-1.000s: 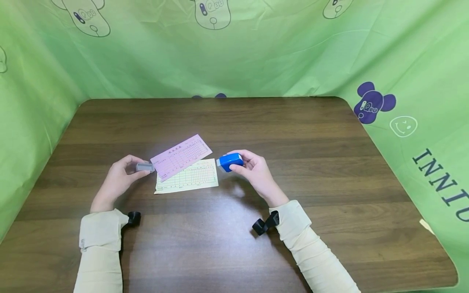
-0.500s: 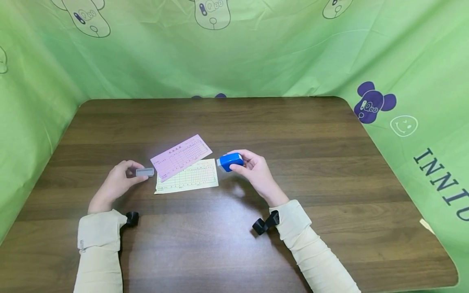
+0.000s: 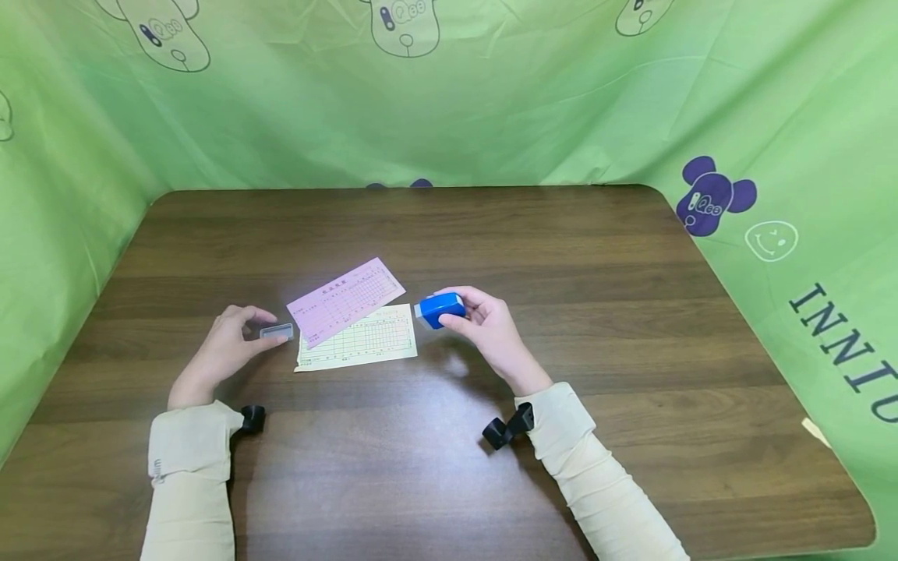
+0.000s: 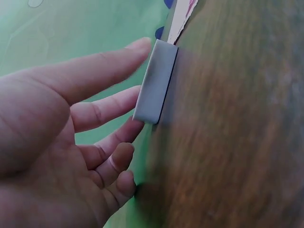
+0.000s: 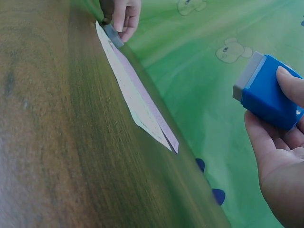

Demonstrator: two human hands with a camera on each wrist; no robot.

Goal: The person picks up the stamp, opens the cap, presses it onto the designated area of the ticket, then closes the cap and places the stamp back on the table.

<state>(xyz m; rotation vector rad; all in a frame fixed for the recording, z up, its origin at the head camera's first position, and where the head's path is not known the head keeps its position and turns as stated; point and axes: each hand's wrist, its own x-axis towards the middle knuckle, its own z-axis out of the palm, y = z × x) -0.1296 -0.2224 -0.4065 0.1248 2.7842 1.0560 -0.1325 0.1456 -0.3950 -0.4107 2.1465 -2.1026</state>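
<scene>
A small grey rectangular cap [image 3: 275, 332], hollow side up, lies on the table just left of the paper slips. My left hand [image 3: 228, 343] is around it with fingers loosely parted; in the left wrist view the thumb stands off the cap [image 4: 156, 80]. My right hand [image 3: 494, 331] holds a blue stamp [image 3: 440, 309] between thumb and fingers above the table, its pale grey end pointing left. That end of the stamp [image 5: 268, 90] shows clearly in the right wrist view. A purple printed slip [image 3: 344, 300] overlaps a cream printed slip [image 3: 372, 339] between the hands.
The brown wooden table [image 3: 561, 234] has rounded corners. Green printed curtain [image 3: 491, 101] hangs behind it and along both sides. A small pale strip [image 3: 817, 433] sits at the right edge. Black camera mounts [image 3: 508, 427] jut from both wrists.
The left hand has brought the grey cap slightly nearer and down to the table, and its fingers have come apart from it. The right hand and the stamp have stayed in place.
</scene>
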